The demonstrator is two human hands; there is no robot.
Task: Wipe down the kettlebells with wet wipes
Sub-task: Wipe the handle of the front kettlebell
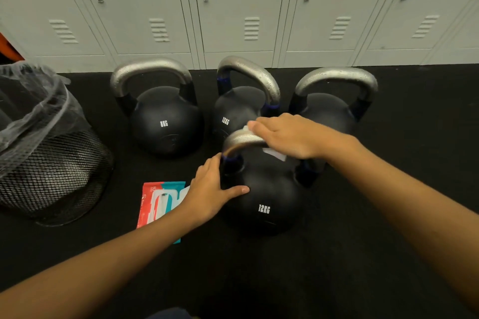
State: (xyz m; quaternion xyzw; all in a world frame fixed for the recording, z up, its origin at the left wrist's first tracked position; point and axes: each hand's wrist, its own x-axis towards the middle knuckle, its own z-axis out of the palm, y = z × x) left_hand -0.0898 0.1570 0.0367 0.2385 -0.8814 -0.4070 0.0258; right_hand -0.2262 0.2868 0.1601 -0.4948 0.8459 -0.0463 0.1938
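At centre frame, the person's right hand point(286, 134) is curled over the bare steel handle of the nearest black 12 kg kettlebell point(264, 197), pressing a thin white wet wipe point(274, 154) against the metal; a corner of the wipe hangs out below the palm. The left hand point(212, 189) lies flat, fingers straight, against the left shoulder of the same bell, thumb across the front, gripping nothing and apparently steadying the body. This kettlebell is a rigid cast weight, heavy by its marking, and should stay put under wiping pressure; the sound place to hold it is the handle or its blue-banded horns. The wipe is limp, wet and easily bunched, so it is best kept spread under the fingers. Behind, in mid frame, stand three further black kettlebells on the black rubber floor point(388, 215): one marked 8 kg point(166, 124) at left, one marked 12 kg point(233, 109) in the middle, one unmarked from here point(329, 109) at right, handles beaded with droplets. A red-and-teal wipes packet point(158, 202) lies just left of the left wrist. A black mesh bin with clear liner point(46, 153) occupies the left edge; grey metal lockers point(238, 8) fill the top.
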